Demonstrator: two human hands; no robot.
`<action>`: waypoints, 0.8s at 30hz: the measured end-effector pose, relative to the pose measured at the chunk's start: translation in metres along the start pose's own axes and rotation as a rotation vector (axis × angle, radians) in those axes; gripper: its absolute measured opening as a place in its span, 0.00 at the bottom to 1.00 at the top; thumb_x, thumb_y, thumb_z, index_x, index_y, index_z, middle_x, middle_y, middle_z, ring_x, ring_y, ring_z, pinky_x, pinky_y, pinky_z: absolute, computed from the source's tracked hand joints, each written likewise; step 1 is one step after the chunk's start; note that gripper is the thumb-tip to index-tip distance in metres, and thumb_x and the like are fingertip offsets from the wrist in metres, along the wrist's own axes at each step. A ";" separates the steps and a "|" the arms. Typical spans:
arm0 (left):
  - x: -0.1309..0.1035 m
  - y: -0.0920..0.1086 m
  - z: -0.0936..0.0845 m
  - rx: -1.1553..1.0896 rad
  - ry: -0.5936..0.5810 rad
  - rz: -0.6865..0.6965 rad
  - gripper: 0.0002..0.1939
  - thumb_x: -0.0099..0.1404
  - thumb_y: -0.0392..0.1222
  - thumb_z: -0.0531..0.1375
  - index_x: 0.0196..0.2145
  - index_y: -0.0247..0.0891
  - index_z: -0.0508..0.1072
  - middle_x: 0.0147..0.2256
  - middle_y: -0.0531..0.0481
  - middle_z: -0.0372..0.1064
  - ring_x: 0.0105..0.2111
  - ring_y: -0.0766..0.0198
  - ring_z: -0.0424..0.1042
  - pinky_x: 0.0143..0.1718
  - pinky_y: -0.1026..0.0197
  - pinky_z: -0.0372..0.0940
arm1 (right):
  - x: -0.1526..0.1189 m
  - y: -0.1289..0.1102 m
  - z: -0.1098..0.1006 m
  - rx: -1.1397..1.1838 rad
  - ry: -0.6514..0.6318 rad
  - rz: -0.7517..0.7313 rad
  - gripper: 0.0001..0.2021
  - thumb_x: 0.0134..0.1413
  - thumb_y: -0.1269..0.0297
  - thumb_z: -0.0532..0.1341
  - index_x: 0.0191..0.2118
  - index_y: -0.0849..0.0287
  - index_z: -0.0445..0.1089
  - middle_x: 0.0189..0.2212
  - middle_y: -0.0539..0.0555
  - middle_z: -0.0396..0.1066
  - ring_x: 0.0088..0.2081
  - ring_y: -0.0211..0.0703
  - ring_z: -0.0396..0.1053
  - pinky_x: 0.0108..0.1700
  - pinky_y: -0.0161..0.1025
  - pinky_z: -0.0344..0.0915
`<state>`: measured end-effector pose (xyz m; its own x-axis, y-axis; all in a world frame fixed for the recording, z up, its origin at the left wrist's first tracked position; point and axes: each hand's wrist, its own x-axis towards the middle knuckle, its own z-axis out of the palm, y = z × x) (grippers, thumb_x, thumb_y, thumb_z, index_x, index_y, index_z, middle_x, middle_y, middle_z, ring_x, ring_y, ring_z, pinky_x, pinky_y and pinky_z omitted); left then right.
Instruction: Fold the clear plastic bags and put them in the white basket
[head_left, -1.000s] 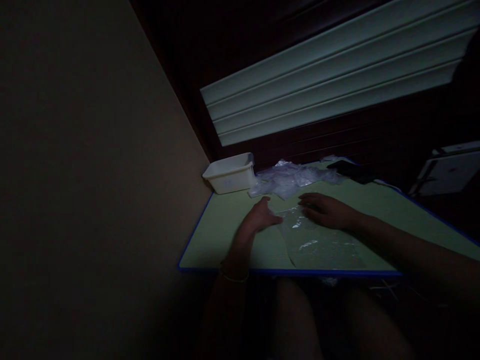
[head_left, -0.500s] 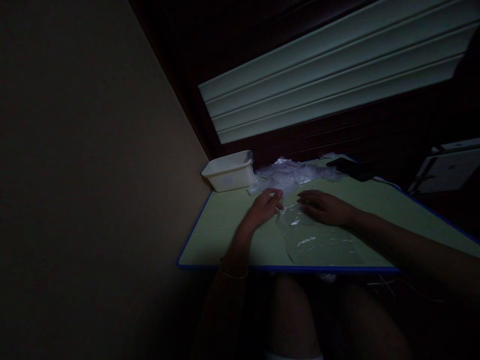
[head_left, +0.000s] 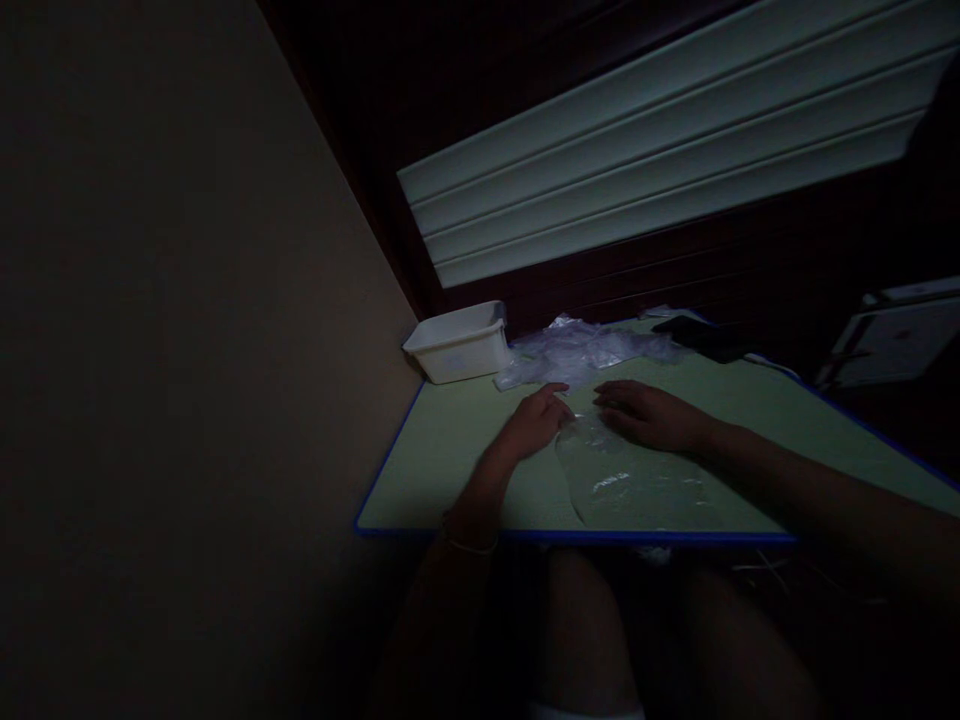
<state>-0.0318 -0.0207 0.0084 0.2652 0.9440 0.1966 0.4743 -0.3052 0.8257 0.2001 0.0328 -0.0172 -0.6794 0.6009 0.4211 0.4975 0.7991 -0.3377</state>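
A clear plastic bag [head_left: 637, 490] lies flat on the pale green table [head_left: 450, 470], its near end close to the blue edge. My left hand [head_left: 536, 420] is at the bag's far left corner, index finger stretched out and the other fingertips touching the film. From the right, my right hand [head_left: 652, 415] rests over the far part of the bag, its fingers loosely bent and apart. The palm side of the right hand is hidden. Dim light makes the bag's outline hard to follow on the right.
A white plastic bin [head_left: 461, 355] stands at the far left corner by the wall. Beside it is a heap of crumpled clear bags [head_left: 585, 350]. Some dark flat object [head_left: 705, 338] lies at the far right. My knees are below the table's near edge.
My left hand has shifted slightly right and its fingers have spread out along the bag's corner, which now lies lower. The right hand stays almost where it was.
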 end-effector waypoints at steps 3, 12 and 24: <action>0.002 -0.003 0.001 -0.096 0.003 0.023 0.23 0.61 0.32 0.50 0.55 0.33 0.63 0.36 0.46 0.74 0.27 0.68 0.67 0.34 0.62 0.64 | 0.000 0.000 -0.001 -0.024 -0.018 -0.006 0.22 0.62 0.55 0.52 0.51 0.65 0.72 0.53 0.66 0.69 0.55 0.58 0.66 0.56 0.51 0.63; 0.002 -0.003 0.003 -0.173 -0.027 0.058 0.28 0.59 0.29 0.53 0.59 0.32 0.61 0.43 0.40 0.75 0.30 0.69 0.70 0.37 0.62 0.65 | 0.001 0.000 0.001 -0.043 -0.020 -0.021 0.21 0.62 0.56 0.51 0.51 0.64 0.72 0.53 0.65 0.70 0.55 0.56 0.67 0.57 0.50 0.63; 0.003 -0.008 0.006 -0.128 -0.095 0.070 0.27 0.65 0.34 0.55 0.61 0.31 0.59 0.48 0.36 0.73 0.36 0.63 0.73 0.42 0.57 0.66 | 0.005 -0.006 -0.004 0.019 -0.012 0.039 0.23 0.64 0.58 0.46 0.50 0.67 0.72 0.51 0.66 0.71 0.54 0.55 0.68 0.57 0.48 0.63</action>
<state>-0.0302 -0.0160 -0.0010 0.3751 0.9029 0.2099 0.3432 -0.3457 0.8734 0.1961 0.0308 -0.0093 -0.6664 0.6312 0.3969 0.5135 0.7745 -0.3695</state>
